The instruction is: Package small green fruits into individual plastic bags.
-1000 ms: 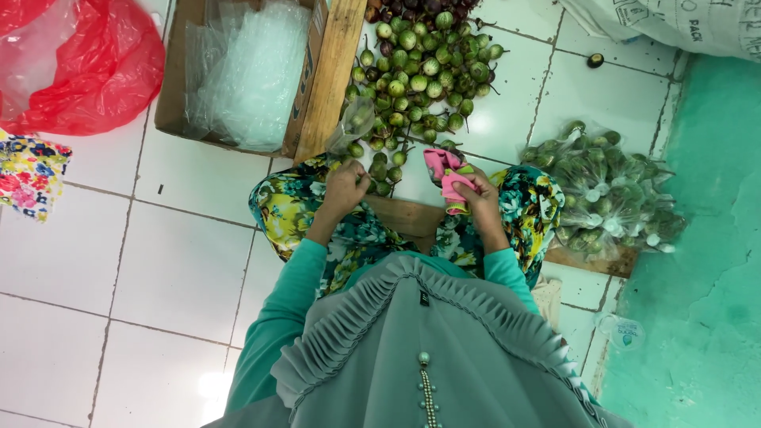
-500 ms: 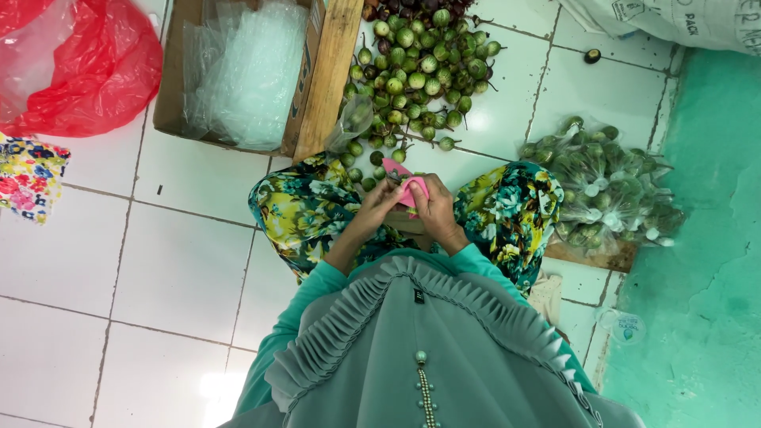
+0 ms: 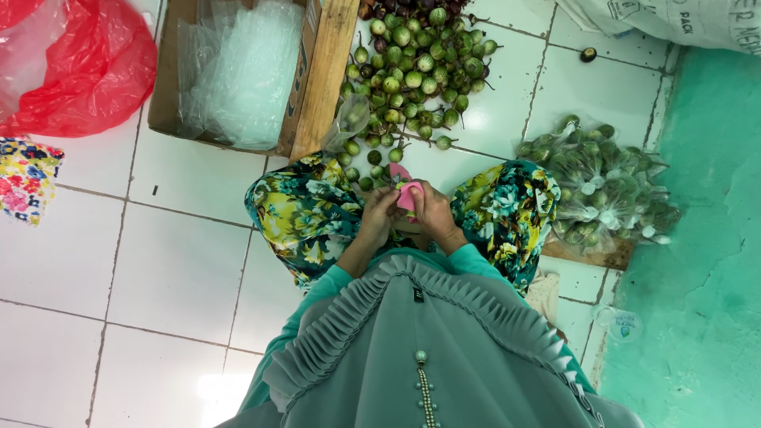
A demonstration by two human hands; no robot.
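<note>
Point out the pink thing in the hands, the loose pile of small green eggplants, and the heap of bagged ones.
pink thing (image 3: 407,192), head view, on its upper face between both hands.
loose pile of green eggplants (image 3: 416,75), head view, pile's middle.
heap of bagged eggplants (image 3: 598,186), head view, on a central bag.

On a white tiled floor (image 3: 182,261) we sit beside a heap of small round green eggplants (image 3: 412,75), with a few dark purple ones (image 3: 396,9) at its far edge. To our left an open cardboard box (image 3: 317,87) holds a stack of clear plastic bags (image 3: 238,71), and a red plastic bag (image 3: 87,67) lies further left above a floral cloth (image 3: 28,178). To our right, filled clear bags of green eggplants (image 3: 598,186) are piled near the green painted floor (image 3: 697,261). A white sack (image 3: 674,20) lies at the top right.
</note>
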